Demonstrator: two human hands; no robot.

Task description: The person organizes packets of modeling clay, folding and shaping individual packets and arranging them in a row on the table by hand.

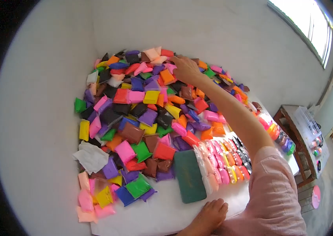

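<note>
My right hand (pixel 185 70) reaches far over a heap of small, soft, coloured packets, its fingers bent down at the back of the pile. Whatever lies under those fingers is hidden. Peach packets (pixel 152 54) and a red packet (pixel 167 53) lie close to the fingertips. My left hand (pixel 213 214) rests with curled fingers on the white tabletop (pixel 150 214) near the front edge, and nothing shows in it. Just beyond it lies a flat dark green box (pixel 190 176). Beside the box stand tidy rows of clear-wrapped packets (pixel 223 159) in pink, yellow, orange, red and black.
A crumpled white cloth (pixel 91 157) lies at the heap's left edge, against the wall (pixel 44 118). More wrapped packets (pixel 282 137) are past my right arm. Farther right, a wooden table (pixel 292 126) bears a clear plastic container (pixel 308 122); a pink stool (pixel 316 196) stands on the floor.
</note>
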